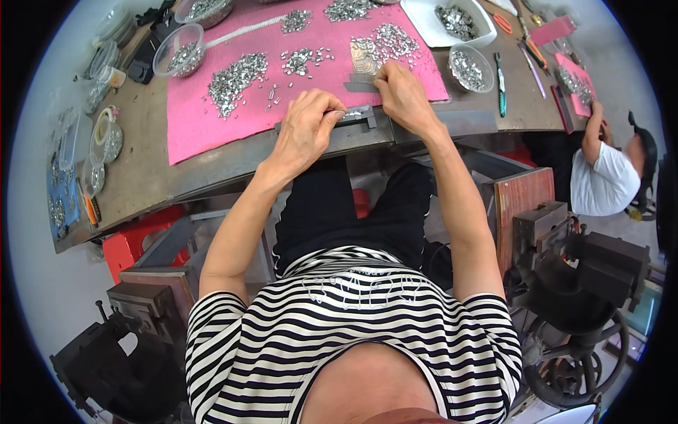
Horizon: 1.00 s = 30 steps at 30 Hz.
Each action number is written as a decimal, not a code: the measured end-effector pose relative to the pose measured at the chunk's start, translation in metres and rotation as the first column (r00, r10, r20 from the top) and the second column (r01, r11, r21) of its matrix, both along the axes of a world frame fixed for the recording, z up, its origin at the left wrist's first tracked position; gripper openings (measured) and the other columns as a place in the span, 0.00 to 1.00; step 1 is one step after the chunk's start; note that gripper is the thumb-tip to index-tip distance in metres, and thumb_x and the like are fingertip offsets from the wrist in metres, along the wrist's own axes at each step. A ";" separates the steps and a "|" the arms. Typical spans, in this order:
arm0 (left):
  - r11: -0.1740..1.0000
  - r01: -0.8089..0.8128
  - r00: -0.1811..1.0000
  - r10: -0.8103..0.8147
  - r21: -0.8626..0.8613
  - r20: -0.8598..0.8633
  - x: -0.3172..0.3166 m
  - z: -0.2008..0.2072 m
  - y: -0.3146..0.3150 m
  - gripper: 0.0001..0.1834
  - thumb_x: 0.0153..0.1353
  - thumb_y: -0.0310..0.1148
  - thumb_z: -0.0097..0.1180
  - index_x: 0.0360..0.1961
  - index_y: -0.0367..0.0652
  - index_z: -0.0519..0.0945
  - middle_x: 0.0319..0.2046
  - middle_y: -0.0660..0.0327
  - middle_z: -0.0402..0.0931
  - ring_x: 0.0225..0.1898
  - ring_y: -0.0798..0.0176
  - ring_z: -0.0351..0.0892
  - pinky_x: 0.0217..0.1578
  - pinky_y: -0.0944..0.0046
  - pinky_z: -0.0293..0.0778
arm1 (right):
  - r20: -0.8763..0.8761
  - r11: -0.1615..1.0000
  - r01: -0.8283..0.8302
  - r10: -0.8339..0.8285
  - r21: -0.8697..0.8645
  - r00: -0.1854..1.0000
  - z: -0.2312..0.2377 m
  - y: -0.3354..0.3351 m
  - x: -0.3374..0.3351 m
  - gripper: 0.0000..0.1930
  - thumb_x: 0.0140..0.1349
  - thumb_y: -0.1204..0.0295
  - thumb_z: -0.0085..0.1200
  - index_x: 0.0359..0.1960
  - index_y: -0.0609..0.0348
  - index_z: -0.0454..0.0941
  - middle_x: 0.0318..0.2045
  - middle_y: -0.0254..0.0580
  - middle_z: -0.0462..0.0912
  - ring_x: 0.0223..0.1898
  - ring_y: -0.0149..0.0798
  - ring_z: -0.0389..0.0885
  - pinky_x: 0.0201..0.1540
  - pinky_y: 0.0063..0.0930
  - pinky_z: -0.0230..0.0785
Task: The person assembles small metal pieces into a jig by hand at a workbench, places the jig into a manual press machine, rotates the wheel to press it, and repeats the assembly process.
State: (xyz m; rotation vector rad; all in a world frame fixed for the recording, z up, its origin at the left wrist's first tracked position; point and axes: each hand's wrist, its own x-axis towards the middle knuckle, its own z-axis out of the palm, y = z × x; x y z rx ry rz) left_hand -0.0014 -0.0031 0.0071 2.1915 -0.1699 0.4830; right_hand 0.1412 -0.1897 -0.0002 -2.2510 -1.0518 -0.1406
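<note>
My left hand (305, 128) is closed at the near edge of the pink mat, thumb and index fingertip pressed together. What it pinches, if anything, is too small to make out. Right beside those fingertips lies a dark metal fixture (372, 119) at the table's front edge. My right hand (405, 97) is also closed, fingertips down against a flat grey metal plate (359, 86); its pinch hides whatever is in it. Just beyond the plate lies a brass-coloured patterned piece (364, 58), next to a pile of small silvery metal parts (393, 42).
More metal parts (237, 79) lie heaped on the pink mat (194, 134). Clear tubs (180, 51) stand left, another tub (471, 68) and a white tray (422, 30) right. A green-handled tool (501, 95) lies nearby. Another person (609, 173) sits at far right.
</note>
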 end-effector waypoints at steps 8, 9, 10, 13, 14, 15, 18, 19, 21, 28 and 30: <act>0.986 -0.049 0.998 0.043 0.162 0.040 0.002 -0.006 -0.003 0.04 0.65 0.28 0.58 0.39 0.39 0.79 0.36 0.58 0.77 0.40 0.54 0.76 0.44 0.56 0.67 | -0.223 0.952 0.121 -0.058 0.282 0.973 0.000 -0.001 -0.020 0.07 0.62 0.80 0.57 0.42 0.66 0.78 0.28 0.48 0.80 0.30 0.45 0.81 0.36 0.36 0.73; 0.986 -0.048 0.998 0.042 0.163 0.040 0.002 -0.006 -0.004 0.04 0.65 0.28 0.58 0.39 0.39 0.79 0.36 0.58 0.77 0.40 0.54 0.76 0.44 0.56 0.67 | -0.223 0.952 0.122 -0.059 0.282 0.973 0.001 -0.001 -0.022 0.07 0.62 0.80 0.57 0.42 0.66 0.78 0.28 0.48 0.80 0.30 0.45 0.81 0.36 0.36 0.73; 0.986 -0.047 0.998 0.038 0.163 0.057 0.002 -0.006 -0.004 0.04 0.65 0.27 0.58 0.39 0.38 0.79 0.36 0.57 0.77 0.40 0.53 0.76 0.44 0.56 0.68 | -0.246 0.936 0.147 -0.068 0.319 0.967 0.002 -0.001 -0.025 0.07 0.62 0.79 0.59 0.42 0.66 0.80 0.28 0.46 0.82 0.29 0.39 0.81 0.36 0.32 0.74; 0.982 -0.057 0.991 0.034 0.178 0.129 0.002 -0.009 -0.006 0.04 0.63 0.25 0.59 0.38 0.38 0.79 0.36 0.57 0.77 0.40 0.52 0.77 0.44 0.55 0.69 | -0.364 0.890 0.214 -0.058 0.404 0.930 0.005 -0.001 -0.036 0.06 0.64 0.77 0.61 0.41 0.66 0.81 0.28 0.41 0.84 0.29 0.31 0.82 0.35 0.27 0.75; 0.979 -0.069 0.983 0.034 0.192 0.183 0.002 -0.010 -0.008 0.04 0.62 0.24 0.60 0.37 0.38 0.79 0.36 0.56 0.77 0.41 0.51 0.77 0.44 0.54 0.70 | -0.453 0.857 0.259 -0.034 0.446 0.891 0.005 0.000 -0.041 0.06 0.64 0.76 0.62 0.39 0.65 0.82 0.29 0.39 0.85 0.29 0.28 0.83 0.35 0.25 0.75; 0.979 -0.070 0.983 0.034 0.192 0.182 0.001 -0.010 -0.009 0.04 0.62 0.24 0.60 0.37 0.38 0.79 0.36 0.56 0.77 0.41 0.51 0.77 0.44 0.54 0.70 | -0.455 0.858 0.251 -0.022 0.449 0.890 0.005 0.000 -0.047 0.06 0.64 0.76 0.63 0.39 0.65 0.82 0.28 0.37 0.85 0.29 0.27 0.82 0.35 0.24 0.75; 0.961 -0.097 0.964 0.027 0.257 0.263 -0.003 -0.009 -0.014 0.06 0.59 0.23 0.63 0.36 0.38 0.79 0.37 0.55 0.78 0.40 0.49 0.77 0.43 0.54 0.71 | -0.457 0.884 0.224 -0.013 0.411 0.889 0.006 0.001 -0.061 0.05 0.64 0.77 0.63 0.39 0.65 0.81 0.31 0.38 0.86 0.30 0.28 0.82 0.36 0.24 0.75; 0.960 -0.136 0.956 0.062 0.246 0.286 -0.003 -0.009 -0.016 0.06 0.58 0.23 0.63 0.36 0.39 0.79 0.36 0.56 0.77 0.39 0.50 0.77 0.42 0.53 0.71 | -0.392 0.880 0.157 0.035 0.448 0.919 0.004 0.001 -0.063 0.05 0.65 0.77 0.62 0.40 0.65 0.81 0.36 0.38 0.86 0.34 0.27 0.81 0.40 0.24 0.74; 0.956 -0.175 0.946 0.098 0.234 0.308 -0.003 -0.010 -0.019 0.07 0.57 0.24 0.63 0.36 0.40 0.79 0.34 0.57 0.75 0.38 0.50 0.76 0.41 0.53 0.70 | -0.283 0.890 0.055 0.084 0.452 0.955 0.003 0.001 -0.065 0.04 0.66 0.79 0.59 0.40 0.66 0.80 0.45 0.41 0.84 0.41 0.30 0.80 0.47 0.25 0.73; 0.966 -0.207 0.964 0.175 0.155 0.198 -0.008 -0.011 -0.022 0.08 0.57 0.23 0.65 0.37 0.37 0.80 0.38 0.55 0.79 0.39 0.49 0.78 0.41 0.53 0.73 | -0.254 0.906 0.024 0.093 0.422 0.963 -0.011 0.005 -0.069 0.03 0.67 0.79 0.57 0.40 0.66 0.79 0.43 0.42 0.84 0.42 0.33 0.81 0.49 0.28 0.73; 0.969 -0.190 0.970 0.161 0.159 0.182 -0.008 -0.011 -0.021 0.08 0.57 0.23 0.65 0.38 0.37 0.80 0.38 0.55 0.79 0.39 0.48 0.78 0.41 0.54 0.73 | -0.251 0.908 0.044 0.069 0.416 0.966 -0.009 0.006 -0.069 0.03 0.67 0.79 0.57 0.39 0.66 0.79 0.42 0.43 0.84 0.42 0.35 0.81 0.49 0.29 0.73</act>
